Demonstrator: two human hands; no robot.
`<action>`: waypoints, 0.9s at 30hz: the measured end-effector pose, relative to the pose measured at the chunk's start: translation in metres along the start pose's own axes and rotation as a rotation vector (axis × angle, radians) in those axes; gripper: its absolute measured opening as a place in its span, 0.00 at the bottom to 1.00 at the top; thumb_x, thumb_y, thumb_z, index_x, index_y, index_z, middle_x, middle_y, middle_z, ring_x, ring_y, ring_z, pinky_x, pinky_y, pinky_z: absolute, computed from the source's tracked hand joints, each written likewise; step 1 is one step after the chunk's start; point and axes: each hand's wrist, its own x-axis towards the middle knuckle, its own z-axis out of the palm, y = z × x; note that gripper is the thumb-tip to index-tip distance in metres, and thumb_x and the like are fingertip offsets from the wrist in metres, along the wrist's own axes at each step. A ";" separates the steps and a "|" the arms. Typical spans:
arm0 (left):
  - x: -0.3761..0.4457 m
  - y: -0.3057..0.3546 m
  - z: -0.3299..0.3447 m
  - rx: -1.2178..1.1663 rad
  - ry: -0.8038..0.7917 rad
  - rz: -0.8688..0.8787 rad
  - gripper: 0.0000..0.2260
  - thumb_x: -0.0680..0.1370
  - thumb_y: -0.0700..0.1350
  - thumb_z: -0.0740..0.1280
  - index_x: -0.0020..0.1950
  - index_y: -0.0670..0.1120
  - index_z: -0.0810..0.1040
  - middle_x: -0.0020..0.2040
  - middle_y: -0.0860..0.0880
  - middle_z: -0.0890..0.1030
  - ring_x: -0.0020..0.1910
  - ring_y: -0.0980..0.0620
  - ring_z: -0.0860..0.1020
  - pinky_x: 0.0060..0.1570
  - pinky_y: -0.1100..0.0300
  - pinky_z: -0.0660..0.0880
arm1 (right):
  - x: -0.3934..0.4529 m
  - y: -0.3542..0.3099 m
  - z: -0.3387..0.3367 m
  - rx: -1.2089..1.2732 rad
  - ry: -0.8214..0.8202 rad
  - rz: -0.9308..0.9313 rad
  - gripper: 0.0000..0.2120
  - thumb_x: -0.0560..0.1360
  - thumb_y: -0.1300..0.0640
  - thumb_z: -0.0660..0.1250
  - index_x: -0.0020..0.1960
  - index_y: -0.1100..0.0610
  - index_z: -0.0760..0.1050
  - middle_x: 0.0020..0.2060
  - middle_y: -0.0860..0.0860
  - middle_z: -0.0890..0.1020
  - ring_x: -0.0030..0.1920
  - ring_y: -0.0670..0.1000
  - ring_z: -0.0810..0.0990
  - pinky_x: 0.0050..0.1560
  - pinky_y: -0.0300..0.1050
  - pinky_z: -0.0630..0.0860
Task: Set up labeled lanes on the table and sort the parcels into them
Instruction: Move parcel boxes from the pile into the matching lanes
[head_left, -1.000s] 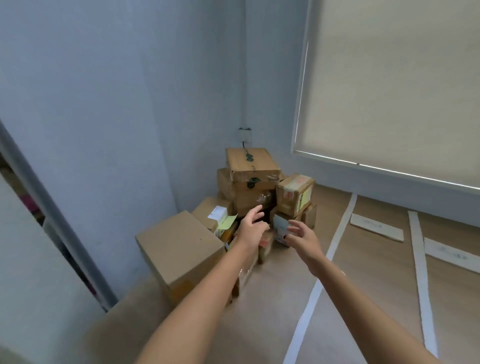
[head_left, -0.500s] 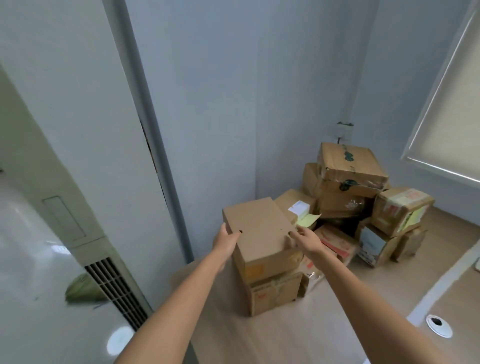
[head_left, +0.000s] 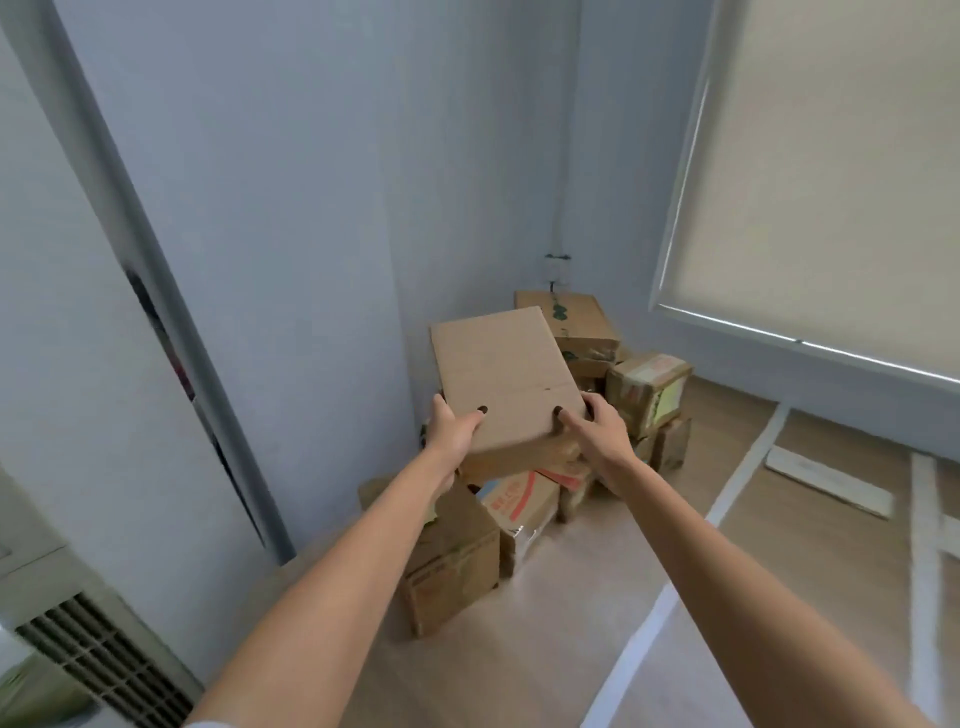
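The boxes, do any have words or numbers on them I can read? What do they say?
Nothing can be read for sure.
Held plain box: no print shows.
Box with red print: red marks, too blurred.
Lower front box: faint red print, too blurred.
Top back box: dark green marks, unreadable.
Paper strip: writing too faint.

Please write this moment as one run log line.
left hand: holds box | right hand: holds box | box: above pile
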 end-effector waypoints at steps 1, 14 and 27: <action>-0.003 0.007 0.022 0.002 -0.044 0.022 0.28 0.77 0.42 0.64 0.74 0.42 0.55 0.69 0.42 0.69 0.66 0.43 0.70 0.65 0.46 0.69 | -0.004 0.004 -0.025 0.008 0.050 0.009 0.17 0.75 0.58 0.65 0.62 0.59 0.72 0.53 0.51 0.77 0.52 0.51 0.75 0.53 0.48 0.74; -0.152 0.042 0.325 -0.051 -0.808 0.170 0.23 0.76 0.38 0.67 0.68 0.43 0.64 0.61 0.43 0.75 0.51 0.51 0.75 0.47 0.60 0.72 | -0.184 0.080 -0.329 0.082 0.624 0.189 0.13 0.76 0.58 0.65 0.58 0.57 0.66 0.55 0.52 0.75 0.46 0.43 0.76 0.38 0.37 0.72; -0.195 0.052 0.352 -0.081 -0.890 0.096 0.16 0.80 0.54 0.52 0.60 0.48 0.73 0.56 0.43 0.77 0.48 0.49 0.76 0.45 0.62 0.73 | -0.241 0.084 -0.364 0.247 0.824 0.170 0.25 0.73 0.44 0.59 0.68 0.53 0.63 0.54 0.52 0.76 0.52 0.49 0.75 0.49 0.43 0.72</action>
